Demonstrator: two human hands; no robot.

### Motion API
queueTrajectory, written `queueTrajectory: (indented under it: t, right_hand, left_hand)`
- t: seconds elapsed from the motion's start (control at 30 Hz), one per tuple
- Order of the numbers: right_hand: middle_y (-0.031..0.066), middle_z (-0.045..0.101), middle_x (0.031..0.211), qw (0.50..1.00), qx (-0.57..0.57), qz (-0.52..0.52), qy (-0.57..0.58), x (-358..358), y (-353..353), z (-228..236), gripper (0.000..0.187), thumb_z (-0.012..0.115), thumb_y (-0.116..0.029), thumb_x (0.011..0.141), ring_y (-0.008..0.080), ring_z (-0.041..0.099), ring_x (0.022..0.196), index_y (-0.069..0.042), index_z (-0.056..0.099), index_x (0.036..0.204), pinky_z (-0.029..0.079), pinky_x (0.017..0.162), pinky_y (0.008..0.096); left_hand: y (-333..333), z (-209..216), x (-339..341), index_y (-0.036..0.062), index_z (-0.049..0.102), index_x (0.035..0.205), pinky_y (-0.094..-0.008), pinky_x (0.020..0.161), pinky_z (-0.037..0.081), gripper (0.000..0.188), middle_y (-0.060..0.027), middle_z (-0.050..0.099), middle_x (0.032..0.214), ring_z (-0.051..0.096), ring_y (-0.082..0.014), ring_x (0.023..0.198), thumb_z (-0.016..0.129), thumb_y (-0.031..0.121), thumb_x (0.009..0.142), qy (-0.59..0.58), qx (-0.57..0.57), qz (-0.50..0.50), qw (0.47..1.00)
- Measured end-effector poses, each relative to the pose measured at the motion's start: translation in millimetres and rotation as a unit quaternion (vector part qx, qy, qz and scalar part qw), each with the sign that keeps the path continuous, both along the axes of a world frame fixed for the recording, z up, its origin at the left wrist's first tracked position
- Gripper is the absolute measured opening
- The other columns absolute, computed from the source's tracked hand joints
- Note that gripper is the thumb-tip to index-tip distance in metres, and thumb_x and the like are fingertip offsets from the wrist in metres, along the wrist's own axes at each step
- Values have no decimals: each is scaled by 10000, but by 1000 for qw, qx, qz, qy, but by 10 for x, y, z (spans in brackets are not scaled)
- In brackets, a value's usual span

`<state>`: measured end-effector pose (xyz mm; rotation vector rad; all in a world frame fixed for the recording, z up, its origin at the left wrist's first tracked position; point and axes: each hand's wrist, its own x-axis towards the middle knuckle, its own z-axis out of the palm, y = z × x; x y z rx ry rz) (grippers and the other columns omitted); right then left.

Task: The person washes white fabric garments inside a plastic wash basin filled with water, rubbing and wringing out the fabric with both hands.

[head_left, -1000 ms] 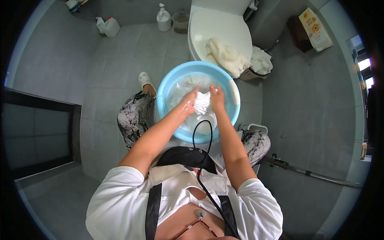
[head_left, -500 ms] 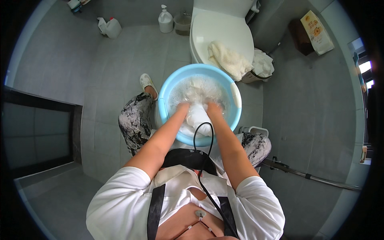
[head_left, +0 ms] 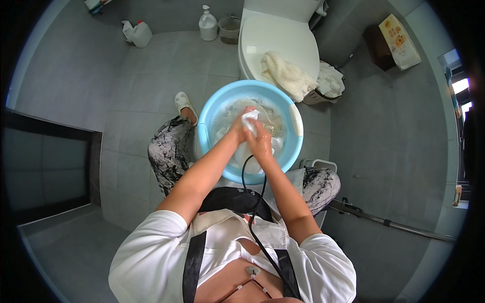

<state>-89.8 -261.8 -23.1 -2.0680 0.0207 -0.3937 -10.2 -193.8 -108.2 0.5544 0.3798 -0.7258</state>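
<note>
A light-blue basin (head_left: 207,136) of sudsy water stands between my knees. Over the water my left hand (head_left: 239,126) and my right hand (head_left: 260,141) are close together, both closed on a bunched wet white cloth (head_left: 250,117). Part of that cloth sticks up between the fingers; my palms hide the rest. More pale fabric lies in the foam below, and where one piece ends and another begins I cannot make out.
Beyond the basin is a white toilet (head_left: 278,43) with a cream knitted garment (head_left: 288,76) over its lid. A filled waste bin (head_left: 329,83) stands beside it. A pump bottle (head_left: 207,25), small bucket (head_left: 229,30) and white jug (head_left: 137,34) line the back wall. A black cable (head_left: 252,214) hangs before me.
Both hands have risen out of the suds and come together, now gripping the bunched white cloth. The large white bulge of fabric near the basin's front has sunk and flattened.
</note>
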Motion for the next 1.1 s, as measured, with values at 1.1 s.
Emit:
queueTrajectory:
  t: [1.1]
  right_hand:
    - [143, 410, 1183, 932, -262, 130, 216, 315, -737, -396, 543, 653, -153, 662, 317, 523, 955, -199, 456, 1166, 429, 820, 371]
  left_hand:
    - [568, 18, -67, 119, 408, 1148, -367, 864, 374, 547, -181, 390, 1148, 453, -331, 1022, 639, 100, 652, -489, 596, -214, 600]
